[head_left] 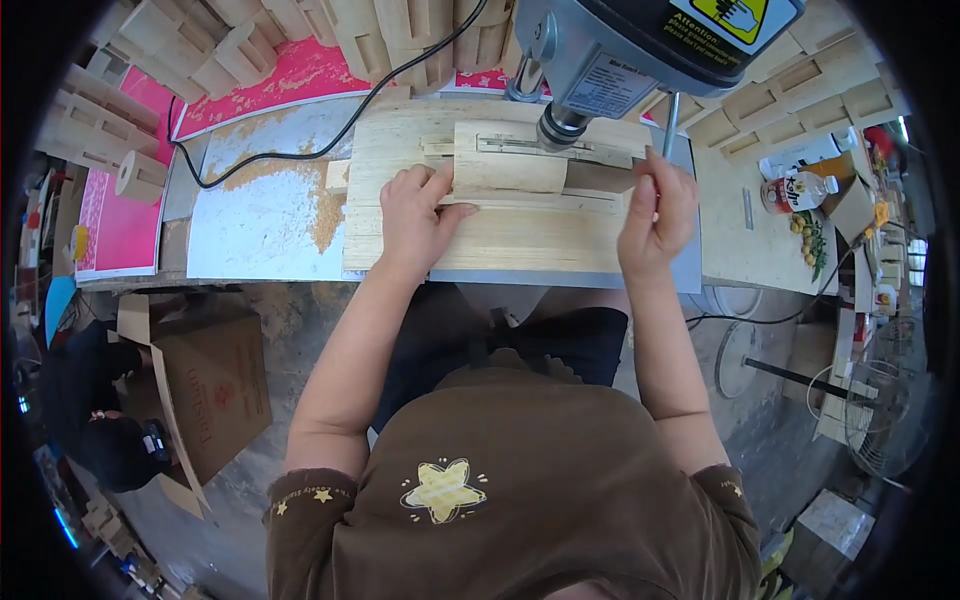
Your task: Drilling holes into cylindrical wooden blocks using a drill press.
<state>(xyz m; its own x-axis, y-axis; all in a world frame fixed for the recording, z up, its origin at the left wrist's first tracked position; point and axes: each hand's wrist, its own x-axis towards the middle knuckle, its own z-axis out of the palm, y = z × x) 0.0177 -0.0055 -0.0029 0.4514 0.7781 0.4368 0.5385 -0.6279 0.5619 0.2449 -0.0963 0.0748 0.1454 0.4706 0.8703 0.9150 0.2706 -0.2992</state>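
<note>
A grey drill press (600, 60) stands over the bench, its chuck (560, 130) just above a pale wooden piece with a curved face (510, 172). The piece lies in a wooden jig (530, 245) on the bench. My left hand (412, 215) is at the left end of the piece, its fingers bent against it and its thumb stretched along the jig. On the right, my right hand (660, 212) has its fingers curled at the lower end of the drill press lever (672, 122). Part of that grip is hidden.
Stacks of similar wooden pieces (390, 30) line the back. A black cable (340, 135) loops over the sawdust-strewn bench at left. A bottle (800, 192) stands at right. Below left, a person in dark clothes (95, 400) is beside a cardboard box (215, 385). A fan (880, 400) stands at right.
</note>
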